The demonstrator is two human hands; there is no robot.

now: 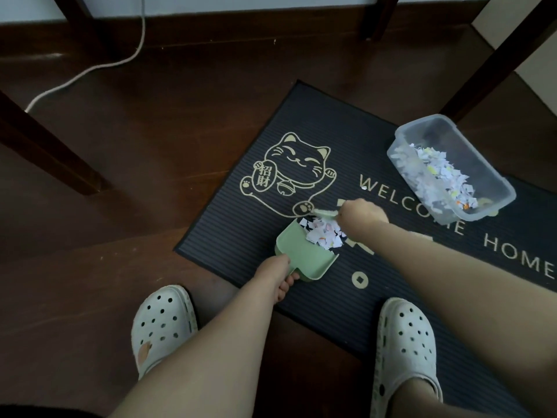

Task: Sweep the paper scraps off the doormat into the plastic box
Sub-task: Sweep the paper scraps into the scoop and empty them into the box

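Note:
A dark ribbed doormat (301,131) with a gold cat and "WELCOME HOME" lies on the wood floor. My left hand (278,274) grips the handle of a light green dustpan (304,256) resting on the mat. A heap of paper scraps (324,233) sits at the pan's mouth. My right hand (361,214) holds a small green brush (325,212) just above the heap. A clear plastic box (494,185) with many scraps inside stands at the mat's right edge. One stray scrap (364,187) lies by the letter W.
Dark table or chair legs (51,155) stand at the left, top and upper right. A white cable (99,66) runs across the floor at the upper left. My two feet in white clogs (164,324) are at the mat's near edge.

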